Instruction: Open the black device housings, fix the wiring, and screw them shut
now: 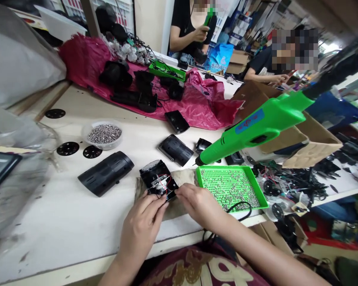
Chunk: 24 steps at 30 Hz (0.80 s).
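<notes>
A black plastic housing (156,174) with red wires and a pale part inside rests on a grey cloth (183,178) near the table's front edge. My left hand (144,216) pinches its lower left edge, fingers closed. At the lower right corner my right hand (198,202) has its fingertips pressed together on the same housing. Just right of the hands, a green tray (262,202) holds many small screws. A green electric screwdriver (244,131) hangs tilted above the tray, its tip pointing left.
Black shells (106,173) (175,149) lie around the housing. A clear bowl of screws (104,135) and black discs (68,149) sit to the left. Pink plastic (197,107) with black parts lies behind. Cartons (313,143) and wires are at right. Two people (191,35) sit across.
</notes>
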Tool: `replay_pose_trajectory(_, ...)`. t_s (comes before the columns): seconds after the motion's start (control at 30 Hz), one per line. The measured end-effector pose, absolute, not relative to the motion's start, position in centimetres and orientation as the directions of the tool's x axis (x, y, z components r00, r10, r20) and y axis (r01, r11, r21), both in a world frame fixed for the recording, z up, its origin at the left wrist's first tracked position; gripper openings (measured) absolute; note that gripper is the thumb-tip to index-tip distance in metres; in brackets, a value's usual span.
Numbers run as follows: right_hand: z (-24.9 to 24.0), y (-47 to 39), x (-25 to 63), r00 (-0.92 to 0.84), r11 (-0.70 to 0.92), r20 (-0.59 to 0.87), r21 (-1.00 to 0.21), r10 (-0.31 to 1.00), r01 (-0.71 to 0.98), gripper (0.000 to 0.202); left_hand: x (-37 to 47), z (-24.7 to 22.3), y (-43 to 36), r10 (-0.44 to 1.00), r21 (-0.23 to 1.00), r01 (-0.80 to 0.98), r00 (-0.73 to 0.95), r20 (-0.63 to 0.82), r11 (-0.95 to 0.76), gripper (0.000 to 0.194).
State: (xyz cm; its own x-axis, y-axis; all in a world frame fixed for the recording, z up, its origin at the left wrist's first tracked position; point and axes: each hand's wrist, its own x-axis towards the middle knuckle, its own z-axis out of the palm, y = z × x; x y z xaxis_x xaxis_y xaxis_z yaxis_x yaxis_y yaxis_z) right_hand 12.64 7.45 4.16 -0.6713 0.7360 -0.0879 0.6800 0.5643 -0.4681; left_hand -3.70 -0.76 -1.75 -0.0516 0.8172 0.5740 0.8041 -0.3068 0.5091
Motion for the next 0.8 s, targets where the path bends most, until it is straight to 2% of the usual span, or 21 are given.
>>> replay_pose_trajectory(0.1, 4.7, 7.8, 12.2, -0.714, 0.641, -0.133, -0.351, 0.688, 0.683, 0.02, -3.7, -1.7, -0.6, 0.816, 0.518, 0.795, -0.051, 0.575, -0.315, 0.012)
replay_pose_trajectory(0.23, 3.8, 6.7, 12.0, -0.7, 0.661, -0.123, -0.252, 0.703, 0.707, 0.024, -3.5, -1.8, -0.3, 0.815, 0.483, 0.82, -0.035, 0.578, -0.307, 0.013)
replay_pose_trajectory(0.37, 4.3, 6.9, 12.3, -0.681, 0.645, -0.085, -0.255, 0.727, 0.72, 0.019, -3.4, -1.8, -0.6, 0.781, 0.354, 0.886, 0.015, 0.624, -0.3, 0.021)
replay_pose_trajectory(0.43, 5.0, 8.2, 12.2, -0.668, 0.639, -0.009, -0.284, 0.744, 0.715, 0.022, -3.5, -1.6, -1.1, 0.783, 0.346, 0.887, 0.027, 0.621, -0.305, 0.025)
replay_pose_trajectory(0.57, 5.7, 11.5, 11.7, -0.618, 0.643, 0.178, -0.237, 0.766, 0.728, 0.034, -3.6, -1.4, -2.2, 0.804, 0.477, 0.841, -0.09, 0.588, -0.255, 0.028)
replay_pose_trajectory(0.7, 5.0, 13.5, 10.9, -0.606, 0.629, 0.17, -0.158, 0.777, 0.761, 0.049, -3.6, -1.4, -2.5, 0.811, 0.639, 0.756, -0.283, 0.513, -0.14, 0.028)
replay_pose_trajectory(0.8, 4.6, 14.3, 10.7, -0.608, 0.619, 0.125, -0.102, 0.784, 0.779, 0.059, -3.7, -1.5, -2.3, 0.798, 0.712, 0.698, -0.391, 0.458, -0.067, 0.028)
